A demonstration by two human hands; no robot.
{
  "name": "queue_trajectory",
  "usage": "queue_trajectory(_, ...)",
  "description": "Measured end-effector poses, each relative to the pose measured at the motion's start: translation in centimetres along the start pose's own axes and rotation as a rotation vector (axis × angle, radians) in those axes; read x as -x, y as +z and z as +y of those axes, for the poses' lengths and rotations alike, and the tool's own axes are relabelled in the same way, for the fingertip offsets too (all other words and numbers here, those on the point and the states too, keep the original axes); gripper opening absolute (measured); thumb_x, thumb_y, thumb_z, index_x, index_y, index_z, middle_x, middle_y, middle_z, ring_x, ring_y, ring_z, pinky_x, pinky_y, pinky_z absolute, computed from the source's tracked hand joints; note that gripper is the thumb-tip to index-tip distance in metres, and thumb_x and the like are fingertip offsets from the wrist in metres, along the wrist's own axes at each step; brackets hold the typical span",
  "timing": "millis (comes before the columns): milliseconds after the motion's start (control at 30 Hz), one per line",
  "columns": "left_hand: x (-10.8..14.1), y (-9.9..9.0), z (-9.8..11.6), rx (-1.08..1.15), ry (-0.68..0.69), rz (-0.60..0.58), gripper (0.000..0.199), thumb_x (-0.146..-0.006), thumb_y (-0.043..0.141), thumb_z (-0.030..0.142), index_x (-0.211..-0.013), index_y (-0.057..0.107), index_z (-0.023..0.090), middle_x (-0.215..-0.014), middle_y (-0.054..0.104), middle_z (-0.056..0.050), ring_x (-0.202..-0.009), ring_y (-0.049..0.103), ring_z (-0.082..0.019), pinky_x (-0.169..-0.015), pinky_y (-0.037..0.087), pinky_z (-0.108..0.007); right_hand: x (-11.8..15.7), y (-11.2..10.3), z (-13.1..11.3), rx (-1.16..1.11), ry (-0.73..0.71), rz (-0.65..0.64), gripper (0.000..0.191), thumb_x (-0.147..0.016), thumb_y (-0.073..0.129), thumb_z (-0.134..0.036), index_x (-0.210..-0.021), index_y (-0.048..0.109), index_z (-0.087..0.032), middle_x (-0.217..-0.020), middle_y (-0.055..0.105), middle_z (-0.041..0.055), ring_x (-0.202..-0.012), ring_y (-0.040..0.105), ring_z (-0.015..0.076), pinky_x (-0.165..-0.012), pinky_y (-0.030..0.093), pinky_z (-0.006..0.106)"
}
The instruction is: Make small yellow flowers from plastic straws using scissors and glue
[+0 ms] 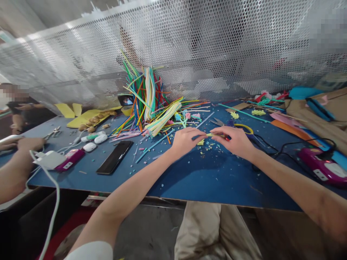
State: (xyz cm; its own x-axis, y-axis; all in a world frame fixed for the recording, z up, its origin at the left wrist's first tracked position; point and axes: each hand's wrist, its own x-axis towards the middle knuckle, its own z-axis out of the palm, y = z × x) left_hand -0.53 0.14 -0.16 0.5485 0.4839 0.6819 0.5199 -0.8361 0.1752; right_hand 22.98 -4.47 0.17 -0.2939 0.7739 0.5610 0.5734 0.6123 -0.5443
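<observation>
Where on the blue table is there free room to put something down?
Bare: the blue table between left forearm and right forearm, near its front edge. Crowded: farther back, with pipe cleaners and scissors, and far right, around the purple power strip.

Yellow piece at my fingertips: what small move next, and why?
Probably draw it slightly toward the table's near edge: the yellow piece sits between left hand and right hand, with scissors just beyond the right.
</observation>
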Motion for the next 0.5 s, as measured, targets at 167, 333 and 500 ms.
queue_trajectory(167, 0.1, 0.04, 0.31, -0.054, 0.066, -0.017, 0.027, -0.1, 0.059, 0.042, -0.095, 0.08, 0.026, -0.094, 0.08, -0.001, -0.08, 0.072, -0.012, -0.075, 0.053, -0.026, 0.13, 0.67, -0.31, -0.018, 0.025, 0.038, 0.024, -0.098, 0.058, -0.045, -0.1, 0.076, -0.029, -0.101, 0.079, 0.0014, -0.089, 0.073, 0.0227, -0.08, 0.058, 0.039)
queue_trajectory(333, 0.12, 0.03, 0.2, -0.068, 0.09, -0.018, 0.028, -0.101, 0.058, 0.042, -0.098, 0.08, 0.025, -0.096, 0.08, -0.001, -0.08, 0.072, -0.013, -0.074, 0.053, -0.026, 0.22, 0.72, -0.34, -0.011, 0.012, 0.007, 0.025, -0.097, 0.058, -0.046, -0.099, 0.076, -0.029, -0.1, 0.079, 0.0017, -0.089, 0.074, 0.0233, -0.083, 0.058, 0.04)
queue_trajectory(500, -0.01, -0.01, -0.17, -0.072, 0.202, 0.014, 0.024, -0.1, 0.06, 0.039, -0.111, 0.077, 0.026, -0.105, 0.079, -0.001, -0.091, 0.073, -0.013, -0.081, 0.054, -0.027, 0.2, 0.85, -0.12, -0.062, 0.08, 0.018, 0.024, -0.095, 0.06, -0.044, -0.095, 0.075, -0.026, -0.088, 0.079, 0.002, -0.077, 0.073, 0.0212, -0.074, 0.058, 0.037)
